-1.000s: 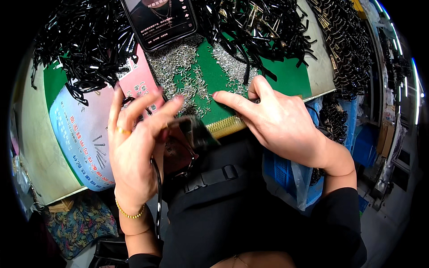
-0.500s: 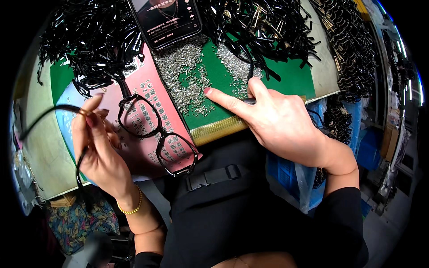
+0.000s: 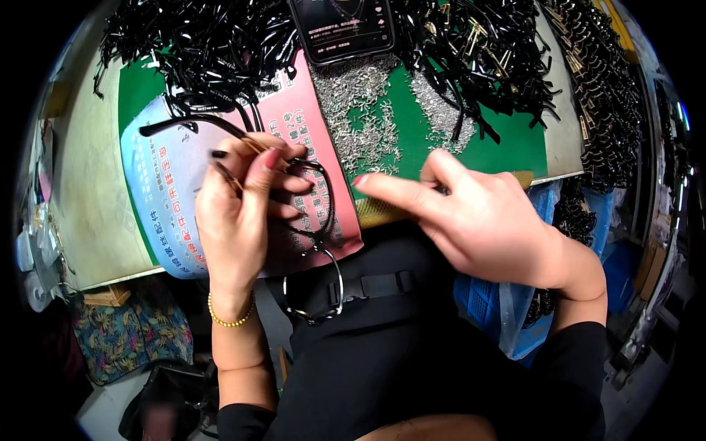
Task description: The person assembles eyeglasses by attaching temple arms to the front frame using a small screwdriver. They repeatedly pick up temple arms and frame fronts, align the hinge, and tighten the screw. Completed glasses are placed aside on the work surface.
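A pair of black eyeglasses (image 3: 332, 202) is in my left hand (image 3: 239, 198), whose thumb and fingers are closed around the hinge end and the gold-toned part of a temple arm (image 3: 173, 123). The rims hang toward me, the lower one past the table's front edge. My right hand (image 3: 485, 220) points its index finger left, the tip near the pink sheet's edge and the near end of the loose small silver screws (image 3: 360, 121). Its other fingers are curled, with a dark spot between them; what they hold is hidden. Whether a screw sits at the fingertip is too small to tell.
Heaps of black temple arms lie at back left (image 3: 198, 51) and back right (image 3: 471, 51). A phone (image 3: 344, 33) stands between them. Under my left hand is a pink and blue printed sheet (image 3: 176, 228) on the green mat (image 3: 412, 165). Blue crates (image 3: 478, 294) stand lower right.
The view has shifted, so the table appears further right. My right fingertip has drawn back from the screws toward the eyeglasses. My left hand has turned the eyeglasses, and the rims hang lower.
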Demonstrator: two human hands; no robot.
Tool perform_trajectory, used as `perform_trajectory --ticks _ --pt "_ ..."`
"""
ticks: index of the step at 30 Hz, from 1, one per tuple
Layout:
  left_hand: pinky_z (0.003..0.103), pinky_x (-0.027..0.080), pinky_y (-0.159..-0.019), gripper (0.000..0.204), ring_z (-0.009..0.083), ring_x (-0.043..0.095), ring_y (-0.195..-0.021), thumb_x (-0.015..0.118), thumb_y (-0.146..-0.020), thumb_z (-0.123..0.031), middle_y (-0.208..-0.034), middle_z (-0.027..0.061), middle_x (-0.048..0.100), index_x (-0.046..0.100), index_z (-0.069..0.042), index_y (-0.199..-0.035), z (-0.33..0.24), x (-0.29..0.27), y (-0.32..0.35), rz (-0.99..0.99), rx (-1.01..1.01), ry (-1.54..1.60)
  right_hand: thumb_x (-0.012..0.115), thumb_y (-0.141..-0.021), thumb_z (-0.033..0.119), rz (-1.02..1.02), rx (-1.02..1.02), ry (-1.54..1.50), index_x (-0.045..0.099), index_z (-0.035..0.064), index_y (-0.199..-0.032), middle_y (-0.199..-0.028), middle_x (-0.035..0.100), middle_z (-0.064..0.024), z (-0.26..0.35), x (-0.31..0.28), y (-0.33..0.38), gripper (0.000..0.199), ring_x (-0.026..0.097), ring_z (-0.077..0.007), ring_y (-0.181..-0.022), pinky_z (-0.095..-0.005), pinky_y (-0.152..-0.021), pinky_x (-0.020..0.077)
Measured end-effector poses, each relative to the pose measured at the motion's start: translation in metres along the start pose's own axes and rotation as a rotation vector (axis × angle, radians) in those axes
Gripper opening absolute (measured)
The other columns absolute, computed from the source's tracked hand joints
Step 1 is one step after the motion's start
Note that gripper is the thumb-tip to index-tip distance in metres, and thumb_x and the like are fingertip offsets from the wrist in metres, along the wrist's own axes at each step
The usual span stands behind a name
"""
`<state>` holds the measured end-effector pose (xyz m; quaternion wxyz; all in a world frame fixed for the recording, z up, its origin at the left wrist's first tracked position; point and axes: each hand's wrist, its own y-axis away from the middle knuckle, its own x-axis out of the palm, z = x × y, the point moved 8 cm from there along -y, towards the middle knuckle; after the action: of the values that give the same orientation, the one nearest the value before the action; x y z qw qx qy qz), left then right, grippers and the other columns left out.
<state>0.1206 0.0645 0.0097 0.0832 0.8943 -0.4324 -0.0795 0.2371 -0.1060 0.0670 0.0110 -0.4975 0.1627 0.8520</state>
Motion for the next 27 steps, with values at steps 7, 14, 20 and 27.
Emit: perform_trajectory --ticks 7,14,20,27 --pt "0.02 0.057 -0.055 0.015 0.0117 0.071 -0.075 0.055 -0.104 -0.007 -0.106 0.0108 0.07 0.058 0.003 -0.115 0.006 0.002 0.005 0.013 -0.007 0.082 0.067 -0.077 0.004 -0.041 -0.184 0.168 0.06 0.0271 -0.139 -0.085 0.052 -0.0095 0.017 0.012 -0.022 0.067 0.064 -0.0237 -0.067 -0.0357 -0.049 0.0496" --pt "0.017 0.053 -0.051 0.013 0.0104 0.069 -0.07 0.053 -0.105 -0.009 -0.106 0.0148 0.072 0.058 0.001 -0.112 -0.002 0.009 0.005 0.071 0.044 -0.038 0.066 -0.076 0.003 0.015 -0.161 0.174 0.06 0.0268 -0.138 -0.084 0.05 -0.0091 0.016 0.013 -0.025 0.067 0.064 -0.0229 -0.066 -0.0352 -0.046 0.0486" --pt "0.017 0.052 -0.051 0.013 0.0095 0.069 -0.071 0.053 -0.105 -0.007 -0.103 0.0131 0.073 0.059 0.001 -0.113 -0.004 0.01 0.006 0.046 0.07 -0.045 0.066 -0.077 0.003 -0.018 -0.17 0.166 0.06 0.0281 -0.138 -0.084 0.05 -0.0089 0.016 0.014 -0.026 0.067 0.064 -0.0227 -0.066 -0.0354 -0.045 0.0484" --pt "0.016 0.05 -0.05 0.017 0.0088 0.067 -0.071 0.052 -0.105 -0.006 -0.103 0.0141 0.073 0.057 0.001 -0.121 -0.003 0.013 0.005 0.084 0.164 -0.158 0.067 -0.078 0.005 -0.041 -0.17 0.162 0.059 0.0303 -0.138 -0.083 0.049 -0.0081 0.015 0.013 -0.028 0.066 0.065 -0.0221 -0.064 -0.0353 -0.045 0.0499"
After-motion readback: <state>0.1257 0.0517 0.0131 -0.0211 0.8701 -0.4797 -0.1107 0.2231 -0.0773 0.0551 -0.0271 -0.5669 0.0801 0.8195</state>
